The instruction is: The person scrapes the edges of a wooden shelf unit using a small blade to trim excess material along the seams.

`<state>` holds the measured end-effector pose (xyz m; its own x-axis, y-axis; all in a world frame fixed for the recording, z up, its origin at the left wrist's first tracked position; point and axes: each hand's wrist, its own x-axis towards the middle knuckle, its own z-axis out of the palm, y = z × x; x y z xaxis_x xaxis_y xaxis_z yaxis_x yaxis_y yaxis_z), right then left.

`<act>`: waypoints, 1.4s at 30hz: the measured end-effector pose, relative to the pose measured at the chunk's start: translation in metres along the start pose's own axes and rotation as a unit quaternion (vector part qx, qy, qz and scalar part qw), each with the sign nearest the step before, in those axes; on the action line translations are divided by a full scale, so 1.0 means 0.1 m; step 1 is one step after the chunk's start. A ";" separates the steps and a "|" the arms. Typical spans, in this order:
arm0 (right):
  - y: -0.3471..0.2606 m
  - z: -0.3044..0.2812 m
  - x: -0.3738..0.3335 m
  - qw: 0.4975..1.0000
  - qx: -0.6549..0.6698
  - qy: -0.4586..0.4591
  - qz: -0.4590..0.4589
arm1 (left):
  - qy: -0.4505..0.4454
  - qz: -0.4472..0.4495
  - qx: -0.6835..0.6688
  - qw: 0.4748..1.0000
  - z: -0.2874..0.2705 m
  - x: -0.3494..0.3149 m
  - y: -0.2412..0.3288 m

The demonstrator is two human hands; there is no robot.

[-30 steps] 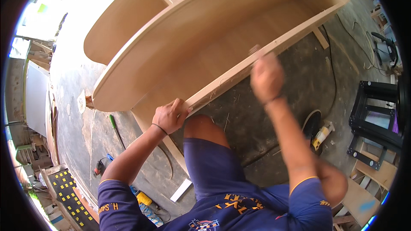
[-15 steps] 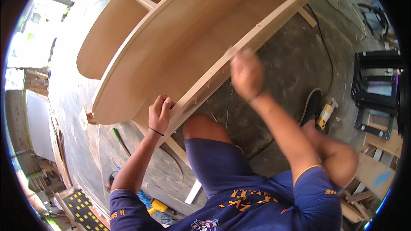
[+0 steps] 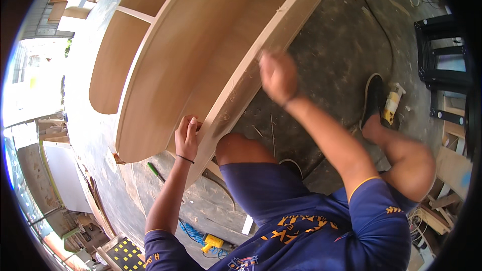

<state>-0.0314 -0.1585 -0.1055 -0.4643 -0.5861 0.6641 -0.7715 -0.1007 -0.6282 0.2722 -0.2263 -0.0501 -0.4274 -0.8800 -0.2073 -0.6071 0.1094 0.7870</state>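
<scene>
A long, pale wooden shelf unit (image 3: pixel 165 80) with curved panels lies on the floor in front of me. Its near side is a long straight board (image 3: pixel 236 83) with thin shavings along the edge. My left hand (image 3: pixel 187 138) is at the lower end of this board, fingers curled at its inner edge and partly hidden. Closed and smeared by motion, my right hand (image 3: pixel 278 76) is close to the board's outer edge, further up. Whatever it may hold is hidden.
A yellow-and-white power tool (image 3: pixel 393 103) lies beside my shoe (image 3: pixel 372 98). Black metal frames (image 3: pixel 442 70) stand at the right. A green-handled tool (image 3: pixel 154 170) and a yellow tool (image 3: pixel 212 242) with a blue hose (image 3: pixel 191 232) lie at lower left. A dark cable (image 3: pixel 379 25) crosses the floor.
The view has shifted and turned a little. My right hand has moved slightly along the board and stays closed. My left hand keeps its place at the board's lower end.
</scene>
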 end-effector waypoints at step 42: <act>-0.67 0.10 -0.14 0.978 -0.108 -0.168 -0.062 | 0.078 -0.149 -0.209 0.963 -0.03 0.10 -0.09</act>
<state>0.0314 -0.1520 -0.0764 -0.2207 -0.8147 0.5363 -0.9036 -0.0362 -0.4269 0.2757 -0.2371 -0.0573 -0.1511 -0.9057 -0.3961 -0.3500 -0.3257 0.8783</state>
